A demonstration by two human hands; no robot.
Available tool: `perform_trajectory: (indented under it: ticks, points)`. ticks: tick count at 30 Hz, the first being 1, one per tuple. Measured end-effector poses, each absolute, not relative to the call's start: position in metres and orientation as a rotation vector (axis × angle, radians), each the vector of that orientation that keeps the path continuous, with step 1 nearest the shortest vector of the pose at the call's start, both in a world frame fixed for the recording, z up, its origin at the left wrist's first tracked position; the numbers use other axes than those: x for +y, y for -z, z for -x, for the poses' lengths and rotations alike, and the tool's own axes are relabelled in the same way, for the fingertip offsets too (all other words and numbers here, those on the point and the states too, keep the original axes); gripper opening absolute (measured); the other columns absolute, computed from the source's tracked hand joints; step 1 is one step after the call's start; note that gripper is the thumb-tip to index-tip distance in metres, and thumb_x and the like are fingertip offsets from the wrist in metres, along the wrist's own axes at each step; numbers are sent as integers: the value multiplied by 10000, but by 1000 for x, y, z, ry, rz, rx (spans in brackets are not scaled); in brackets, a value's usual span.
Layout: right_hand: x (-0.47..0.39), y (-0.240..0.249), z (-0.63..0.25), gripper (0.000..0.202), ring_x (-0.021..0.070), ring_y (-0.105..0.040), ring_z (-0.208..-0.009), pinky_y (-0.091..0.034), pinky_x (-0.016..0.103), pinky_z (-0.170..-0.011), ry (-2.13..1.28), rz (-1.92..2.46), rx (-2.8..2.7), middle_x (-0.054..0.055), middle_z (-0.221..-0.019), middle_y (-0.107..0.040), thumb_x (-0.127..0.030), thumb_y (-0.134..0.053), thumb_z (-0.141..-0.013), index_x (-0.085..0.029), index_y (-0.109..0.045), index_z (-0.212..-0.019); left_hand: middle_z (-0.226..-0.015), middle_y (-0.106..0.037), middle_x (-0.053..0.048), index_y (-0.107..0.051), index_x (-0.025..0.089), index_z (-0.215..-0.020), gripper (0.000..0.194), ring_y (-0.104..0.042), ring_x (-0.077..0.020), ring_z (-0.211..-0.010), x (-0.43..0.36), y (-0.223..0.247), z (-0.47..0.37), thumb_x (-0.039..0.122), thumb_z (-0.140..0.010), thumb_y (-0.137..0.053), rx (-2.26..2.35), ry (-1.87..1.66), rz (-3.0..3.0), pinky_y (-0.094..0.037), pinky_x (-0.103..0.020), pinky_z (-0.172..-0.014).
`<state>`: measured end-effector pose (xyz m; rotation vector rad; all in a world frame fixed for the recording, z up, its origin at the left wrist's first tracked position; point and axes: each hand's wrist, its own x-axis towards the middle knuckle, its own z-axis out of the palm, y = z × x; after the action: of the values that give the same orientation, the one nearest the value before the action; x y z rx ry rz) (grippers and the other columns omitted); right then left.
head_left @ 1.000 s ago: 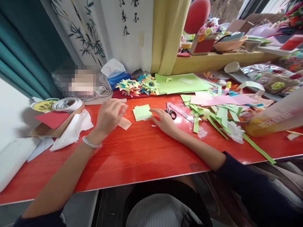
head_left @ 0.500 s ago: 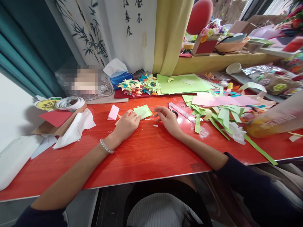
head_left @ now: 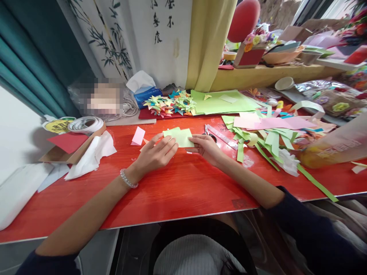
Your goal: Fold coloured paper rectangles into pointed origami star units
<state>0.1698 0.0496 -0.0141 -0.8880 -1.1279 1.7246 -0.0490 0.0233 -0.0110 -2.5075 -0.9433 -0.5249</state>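
Observation:
A small pale green paper piece [head_left: 184, 138] is held just above the red table. My right hand [head_left: 210, 149] pinches its right edge between thumb and fingers. At its left end, the fingers of my left hand [head_left: 155, 156] close over the paper and hide part of it. Another green paper [head_left: 171, 132] shows behind, partly covered; I cannot tell whether it is a separate sheet. A folded pink paper [head_left: 138, 136] stands on the table left of my left hand. Scissors [head_left: 210, 134] with dark handles lie just beyond my right hand, beside a clear ruler [head_left: 222, 136].
Green and pink paper strips [head_left: 272, 133] are heaped on the right, near a translucent bag [head_left: 338, 141]. Folded paper rings [head_left: 185, 103] and green sheets [head_left: 223, 101] lie at the back. A cardboard box [head_left: 69, 152] with a tape roll [head_left: 86, 125] stands left.
My right hand has moved left and taken the green paper's right edge. The paper has lifted and shifted right. My left hand has moved slightly right with it.

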Motion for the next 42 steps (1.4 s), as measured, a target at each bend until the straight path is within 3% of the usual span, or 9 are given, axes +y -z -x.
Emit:
perform_trajectory:
  ticks: [8,15,17,20,22,27,34,37,42]
  points:
    - [47,8,-169,104,176,-692,-868,-607,340,-784,-1691,830,-1108,61,-1007,-688,-146,-590,-795,-166,-597,-896,-1140,-642,-82,-647,206,-931,106,-545,-230,-1076,18,1,30,216,-887,-552,-1065,1059,2453,-446,-421,-932]
    - [44,8,-167,110,202,-688,-966,-588,367,-802,-1784,652,-1180,58,-995,-689,-135,-471,-850,-182,-550,-911,-1235,-560,-72,-650,205,-827,166,-557,-196,-1046,18,-12,29,366,-845,-613,-1666,1602,2474,-472,-340,-833]
    - [43,7,-166,126,210,-681,-987,-582,378,-810,-1814,607,-1181,73,-1012,-690,-159,-444,-878,-175,-558,-926,-1220,-586,-61,-644,203,-823,172,-581,-169,-948,19,-12,29,370,-847,-607,-1723,1698,2499,-469,-301,-760]
    - [41,7,-164,210,226,-664,-1020,-571,398,-836,-1837,534,-1195,108,-1070,-678,-314,-425,-940,-169,-573,-970,-929,-670,-15,-635,210,-827,159,-555,-124,-718,18,-11,28,357,-861,-587,-1793,1698,2525,-435,-274,-665]
    - [39,8,-162,238,224,-661,-1019,-564,391,-855,-1808,505,-1241,109,-1112,-666,-382,-532,-900,-180,-561,-1023,-781,-637,11,-634,210,-830,147,-508,-108,-636,17,-10,27,344,-863,-585,-1813,1653,2508,-407,-266,-623]
    - [36,12,-158,489,180,-700,-863,-568,343,-829,-1653,582,-1300,67,-1076,-681,-248,-750,-738,-214,-492,-1152,-1079,-584,-39,-641,187,-825,150,-522,-84,-677,15,-6,23,331,-848,-604,-1780,1752,2508,-442,-256,-631]
    - [36,11,-161,321,156,-704,-786,-579,302,-768,-1588,618,-1308,40,-950,-705,-311,-703,-786,-185,-551,-1040,-1232,-532,-60,-628,180,-818,148,-493,-52,-599,10,-8,19,318,-852,-587,-1859,1656,2626,-446,-228,-511]
    - [37,11,-161,316,137,-701,-704,-584,278,-727,-1535,644,-1285,24,-856,-706,-340,-717,-771,-168,-563,-987,-1128,-587,-52,-605,197,-910,148,-522,-55,-579,10,-8,19,332,-851,-592,-1928,1691,2643,-448,-216,-489]
    - [36,9,-161,359,135,-691,-648,-596,286,-690,-1461,688,-1262,21,-785,-702,-427,-731,-734,-162,-582,-925,-901,-584,-7,-543,230,-1114,346,-576,-88,-583,9,-7,16,320,-800,-658,-1980,1980,2671,-490,-222,-486]
